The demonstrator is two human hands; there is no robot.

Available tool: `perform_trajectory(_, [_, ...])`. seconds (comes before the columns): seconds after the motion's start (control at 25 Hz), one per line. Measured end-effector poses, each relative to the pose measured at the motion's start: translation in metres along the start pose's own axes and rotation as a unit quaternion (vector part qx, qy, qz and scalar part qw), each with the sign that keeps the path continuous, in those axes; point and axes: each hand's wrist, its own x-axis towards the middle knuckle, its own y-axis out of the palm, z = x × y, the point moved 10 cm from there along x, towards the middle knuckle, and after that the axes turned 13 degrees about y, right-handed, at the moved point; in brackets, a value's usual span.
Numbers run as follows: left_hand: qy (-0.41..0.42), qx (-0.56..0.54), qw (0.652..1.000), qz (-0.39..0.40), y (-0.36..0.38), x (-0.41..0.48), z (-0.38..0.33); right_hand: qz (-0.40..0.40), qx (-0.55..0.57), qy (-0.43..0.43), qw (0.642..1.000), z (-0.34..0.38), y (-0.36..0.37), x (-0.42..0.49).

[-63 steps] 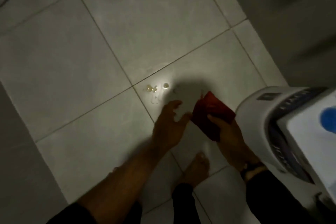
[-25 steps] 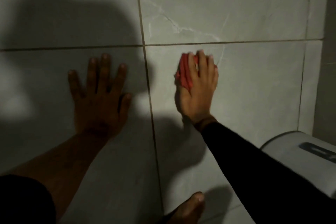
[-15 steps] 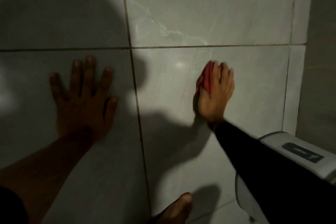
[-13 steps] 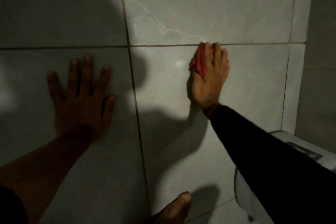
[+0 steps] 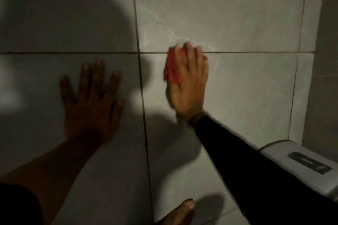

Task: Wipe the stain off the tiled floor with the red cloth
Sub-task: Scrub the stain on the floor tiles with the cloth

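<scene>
My right hand (image 5: 188, 86) presses the red cloth (image 5: 172, 68) flat against the pale tiled floor (image 5: 247, 86), right of the vertical grout line and across the horizontal one. Only the cloth's left part shows from under my fingers. No stain is visible; the spot under the cloth is hidden. My left hand (image 5: 91, 100) lies flat on the shadowed tile to the left, fingers spread, holding nothing.
A white appliance (image 5: 300, 162) stands at the lower right, close to my right sleeve. A grey wall (image 5: 327, 60) runs along the right edge. My bare foot (image 5: 180, 213) shows at the bottom centre. Dark shadows cover the left tiles.
My right hand has slid the cloth to the left and slightly forward, its fingertips now past the horizontal grout line. My left hand has stayed planted on the tile.
</scene>
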Motion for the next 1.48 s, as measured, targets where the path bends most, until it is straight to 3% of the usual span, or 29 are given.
perform_trajectory(0.08, [0.000, 0.002, 1.000, -0.001, -0.001, 0.000, 0.001, 0.061, -0.067, -0.057, 0.994, -0.002, 0.017, -0.090])
perform_trajectory(0.16, [-0.001, 0.002, 1.000, -0.001, -0.001, -0.002, -0.001, 0.077, -0.078, 0.000, 0.994, -0.050, 0.008, -0.125])
perform_trajectory(0.24, [0.003, 0.005, 1.000, -0.003, -0.001, -0.001, -0.002, 0.033, -0.006, 0.167, 0.985, -0.099, -0.013, -0.083])
perform_trajectory(0.32, [0.004, 0.003, 1.000, -0.004, 0.001, 0.001, 0.000, -0.032, 0.048, 0.329, 0.942, -0.107, -0.027, -0.012])
perform_trajectory(0.36, [0.004, 0.005, 1.000, -0.005, 0.001, -0.001, -0.001, -0.037, 0.058, 0.326, 0.943, -0.084, -0.027, 0.020])
perform_trajectory(0.44, [0.004, 0.008, 1.000, -0.009, 0.000, -0.002, -0.002, -0.051, 0.052, 0.147, 0.986, -0.005, -0.017, 0.044])
perform_trajectory(0.52, [0.005, 0.005, 1.000, -0.008, 0.000, 0.000, 0.000, 0.001, 0.012, -0.048, 0.999, 0.050, 0.011, -0.013])
perform_trajectory(0.6, [0.003, 0.005, 1.000, -0.009, 0.000, 0.000, 0.000, 0.065, -0.064, -0.128, 0.988, 0.037, 0.023, -0.094])
perform_trajectory(0.68, [0.004, 0.009, 1.000, -0.004, 0.001, -0.003, 0.001, 0.080, -0.058, -0.072, 0.992, -0.014, 0.010, -0.112])
perform_trajectory(0.8, [0.012, 0.017, 1.000, -0.004, 0.000, 0.000, -0.001, 0.015, 0.046, 0.186, 0.981, -0.063, -0.019, -0.019])
perform_trajectory(0.84, [0.008, 0.019, 1.000, -0.001, 0.000, 0.000, 0.000, -0.001, 0.058, 0.208, 0.976, -0.045, -0.022, 0.014])
perform_trajectory(0.88, [0.007, 0.017, 1.000, 0.003, 0.002, -0.001, 0.000, -0.009, 0.057, 0.170, 0.984, -0.012, -0.020, 0.033])
perform_trajectory(1.0, [0.007, 0.016, 1.000, -0.001, 0.002, -0.002, 0.001, 0.026, 0.031, -0.110, 0.993, 0.086, 0.012, -0.025])
perform_trajectory(1.08, [0.008, 0.007, 1.000, -0.002, 0.003, -0.001, 0.002, 0.090, -0.013, -0.189, 0.978, 0.067, 0.025, -0.107])
perform_trajectory(1.16, [0.002, 0.011, 1.000, 0.002, 0.001, -0.003, 0.001, 0.120, -0.020, -0.175, 0.977, 0.014, 0.013, -0.129])
perform_trajectory(1.24, [0.004, 0.013, 1.000, 0.004, -0.001, -0.002, -0.002, 0.087, 0.004, -0.048, 0.995, -0.035, -0.005, -0.074])
perform_trajectory(1.32, [0.005, 0.014, 1.000, 0.000, -0.002, -0.001, -0.001, 0.000, 0.034, 0.074, 0.997, -0.033, -0.021, 0.005])
perform_trajectory(1.4, [0.003, 0.016, 1.000, -0.001, -0.001, -0.003, 0.000, -0.027, 0.046, 0.024, 0.998, 0.026, -0.013, 0.032])
perform_trajectory(1.48, [0.004, 0.011, 1.000, -0.001, -0.002, -0.003, 0.000, -0.018, 0.062, -0.114, 0.991, 0.081, 0.006, -0.019])
